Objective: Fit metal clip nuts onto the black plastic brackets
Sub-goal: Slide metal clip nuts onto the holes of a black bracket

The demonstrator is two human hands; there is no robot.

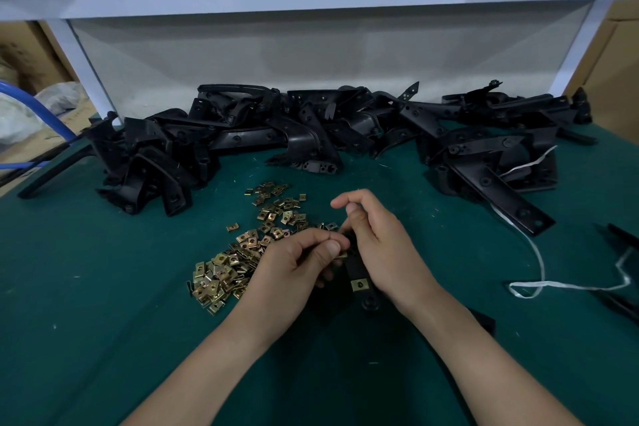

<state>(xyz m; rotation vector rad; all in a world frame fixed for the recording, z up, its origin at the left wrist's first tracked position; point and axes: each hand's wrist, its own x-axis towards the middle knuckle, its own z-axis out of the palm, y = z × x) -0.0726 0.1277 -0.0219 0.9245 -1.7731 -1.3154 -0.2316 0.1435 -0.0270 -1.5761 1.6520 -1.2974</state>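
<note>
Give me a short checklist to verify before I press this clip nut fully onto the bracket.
1. Right hand grips the bracket: ok.
2. Left hand pinches the held clip nut at the bracket's edge: ok.
3. Held clip nut lined up with its hole: cannot tell, fingers hide it.
4. Fitted clip nut lower on the bracket sits in place: ok.
5. Loose clip nuts lie beside the left hand: ok.
6. White string lies apart from both hands: ok.
</note>
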